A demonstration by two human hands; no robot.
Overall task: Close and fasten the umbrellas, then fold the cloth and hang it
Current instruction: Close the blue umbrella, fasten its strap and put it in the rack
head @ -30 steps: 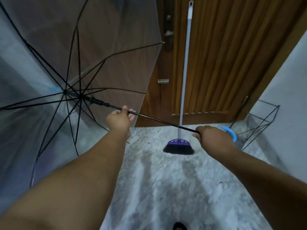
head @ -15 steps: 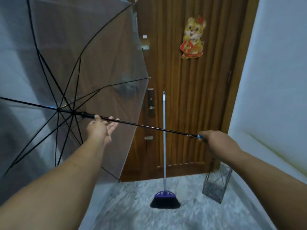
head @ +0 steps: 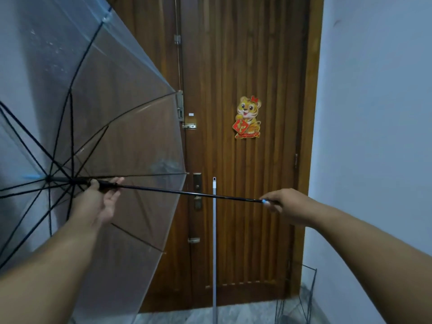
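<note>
Head view. One umbrella (head: 93, 127) in frame, clear canopy with black ribs, fully open and held sideways on the left, canopy facing the left wall. Its black shaft (head: 187, 194) runs nearly level across the middle, from the rib hub to the right.

Two hands, both bare-armed. Left hand (head: 100, 197) sits at the runner next to the hub; thumb and fingers reach round the black sleeve there, palm turned up, fingers only partly curled, so a loose grip on the umbrella. Right hand (head: 284, 203) closes round the handle end of the umbrella, grip tight; only a small blue bit of the handle shows at the knuckles.

Far side: one brown wooden door (head: 245, 66) with one tiger sticker (head: 247, 118) and one brass lock plate (head: 197, 191). One pale broom pole (head: 214, 242) stands upright against the door. One wire basket (head: 301, 298) at lower right, on the marble floor (head: 245, 315) by the right wall. No cloth seen.
</note>
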